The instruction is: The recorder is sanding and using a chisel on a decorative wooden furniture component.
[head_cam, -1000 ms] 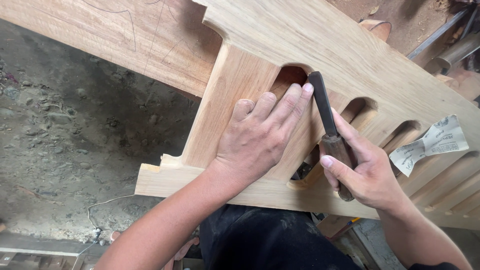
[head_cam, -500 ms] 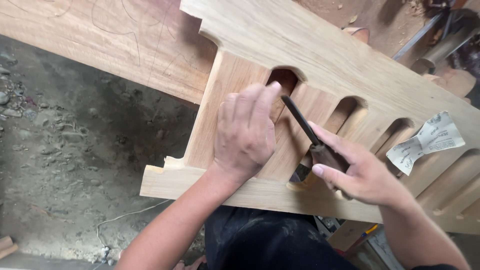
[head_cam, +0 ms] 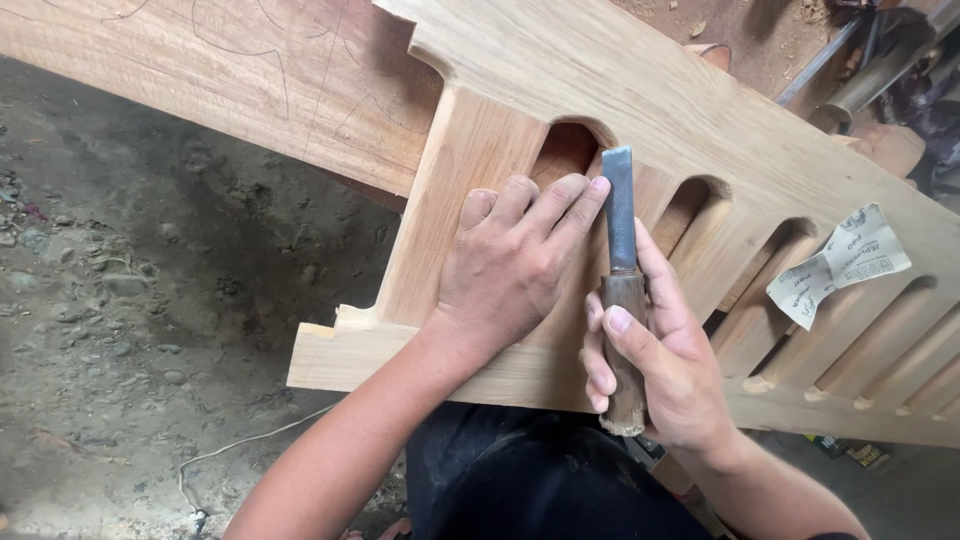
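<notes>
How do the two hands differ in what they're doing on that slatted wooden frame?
The left hand lies flat and open, palm down, pressing the pale slatted wooden frame; the right hand is curled shut around the brown wooden handle of a flat grey-bladed chisel. The left fingers point up toward the arched opening; the right fingers wrap across the handle. Both are bare.

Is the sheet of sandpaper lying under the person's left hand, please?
No, the sandpaper lies apart on the slatted wooden panel, right of both hands.
</notes>
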